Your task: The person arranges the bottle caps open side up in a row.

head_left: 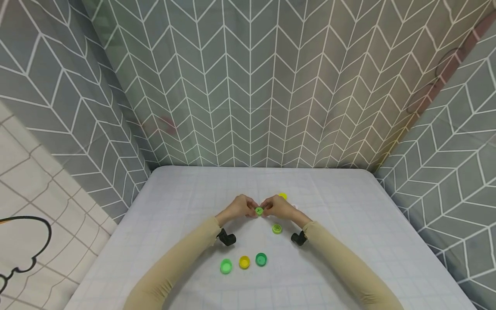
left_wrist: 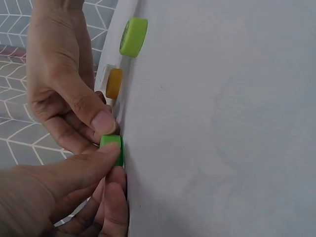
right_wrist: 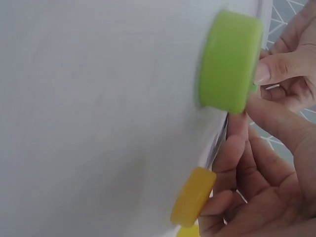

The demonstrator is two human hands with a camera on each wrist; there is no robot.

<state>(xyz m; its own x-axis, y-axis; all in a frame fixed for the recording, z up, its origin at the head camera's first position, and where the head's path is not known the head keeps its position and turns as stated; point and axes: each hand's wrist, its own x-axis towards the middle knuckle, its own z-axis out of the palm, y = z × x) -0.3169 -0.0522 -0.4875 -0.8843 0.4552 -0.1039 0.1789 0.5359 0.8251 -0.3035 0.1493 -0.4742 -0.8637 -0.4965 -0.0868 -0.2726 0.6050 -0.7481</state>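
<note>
Between the two hands, low over the table, is a small green bottle cap (head_left: 259,211). My left hand (head_left: 240,206) pinches its left side, thumb on the green cap (left_wrist: 111,143) in the left wrist view. From the other side my right hand (head_left: 280,207) pinches it with thumb and fingers. A lime-green cap (head_left: 277,228) lies just nearer than the right hand. That lime cap (right_wrist: 229,61) hides most of the held one in the right wrist view. Beside the right fingers stands an amber cap (right_wrist: 193,196).
Nearer the front edge, a light green cap (head_left: 226,266), a yellow cap (head_left: 244,262) and a dark green cap (head_left: 261,259) lie in a row, hollow side up. A bright yellow piece (head_left: 283,196) shows behind the right hand. Patterned curtains (head_left: 248,86) surround the white table (head_left: 186,185).
</note>
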